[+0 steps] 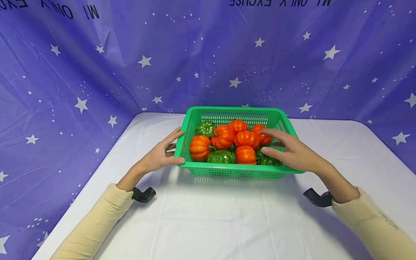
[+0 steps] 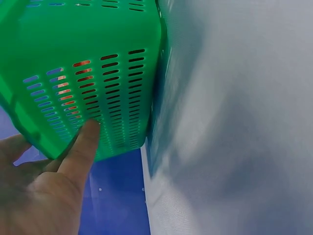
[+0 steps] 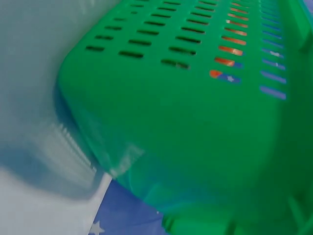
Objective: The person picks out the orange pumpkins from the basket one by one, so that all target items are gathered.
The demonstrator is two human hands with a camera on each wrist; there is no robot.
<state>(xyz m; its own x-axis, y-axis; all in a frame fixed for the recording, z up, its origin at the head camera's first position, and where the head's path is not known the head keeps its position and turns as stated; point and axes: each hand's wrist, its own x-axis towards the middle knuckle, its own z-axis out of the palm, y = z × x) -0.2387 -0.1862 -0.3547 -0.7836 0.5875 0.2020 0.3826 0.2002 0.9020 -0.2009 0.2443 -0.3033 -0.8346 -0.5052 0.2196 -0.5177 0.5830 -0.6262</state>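
Observation:
A green slotted plastic basket [image 1: 227, 165] stands on the white cloth and holds several small orange pumpkins [image 1: 246, 140] and dark green ones [image 1: 221, 157]. My left hand [image 1: 160, 153] is at its left side, the thumb touching the rim near the front corner. In the left wrist view, one straight finger of that left hand [image 2: 58, 191] rests against the basket's outer wall [image 2: 88, 34]. My right hand [image 1: 292, 151] reaches over the right rim, fingers spread above the pumpkins there, gripping nothing visible. Only the basket's side [image 3: 171, 122] shows in the right wrist view; the hand is hidden.
The table [image 1: 221, 220] has a white cloth over it. Behind and to the left hangs a purple curtain [image 1: 195, 54] with white stars, close to the basket's back. A black strap mount [image 1: 144, 195] sits on the left wrist, another [image 1: 318, 198] on the right.

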